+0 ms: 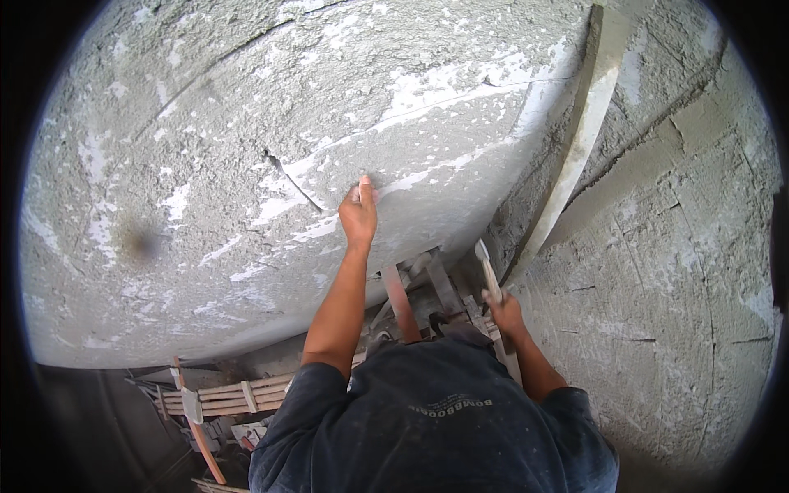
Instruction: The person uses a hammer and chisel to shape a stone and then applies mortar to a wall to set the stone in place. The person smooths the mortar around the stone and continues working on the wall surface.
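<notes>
My left hand (358,215) is raised in front of the grey plastered wall (246,140), its fingers curled and the thumb pointing up. Whatever it pinches, if anything, is too small to make out. Lower down on the right, my right hand (504,312) grips a slim tool with a pale handle (491,275); its whitish far end points up toward the corner, and its exact kind cannot be told. Close to that tool, a long straightedge board (575,148), smeared with plaster, stands slanted along the corner between the two walls.
A rough plastered side wall (657,271) rises on the right, with cracks and grooves. Below the corner are wooden planks (399,304) and other boards. At lower left, scaffold poles (238,398) lie side by side, crossed by an orange upright post (197,427).
</notes>
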Tool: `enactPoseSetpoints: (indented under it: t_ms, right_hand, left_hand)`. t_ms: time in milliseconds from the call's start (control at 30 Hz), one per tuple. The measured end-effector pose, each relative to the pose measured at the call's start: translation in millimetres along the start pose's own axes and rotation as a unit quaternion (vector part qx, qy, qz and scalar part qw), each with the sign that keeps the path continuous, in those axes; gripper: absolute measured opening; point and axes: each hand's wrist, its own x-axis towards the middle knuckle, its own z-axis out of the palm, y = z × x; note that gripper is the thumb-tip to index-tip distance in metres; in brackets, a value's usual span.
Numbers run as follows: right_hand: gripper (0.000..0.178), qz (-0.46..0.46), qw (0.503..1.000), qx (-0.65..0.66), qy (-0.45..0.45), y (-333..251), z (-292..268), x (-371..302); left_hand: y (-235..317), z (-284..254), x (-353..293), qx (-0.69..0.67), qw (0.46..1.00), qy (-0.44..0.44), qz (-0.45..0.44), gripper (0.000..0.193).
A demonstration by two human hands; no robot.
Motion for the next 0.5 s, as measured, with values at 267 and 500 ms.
enactPoseSetpoints:
  t_ms: [267, 500]
  right_hand:
    - [0.048, -0.072, 0.987, 0.142, 0.013, -115, -2, 95]
    - [0.046, -0.016, 0.992, -0.118, -0.045, 15, 14, 73]
  left_hand:
    - [-7, -14, -1, 0.030, 0.998, 0.010, 0.053, 0.045]
    - [-162, -94, -162, 0.205, 0.969, -0.131, -0.045, 0.048]
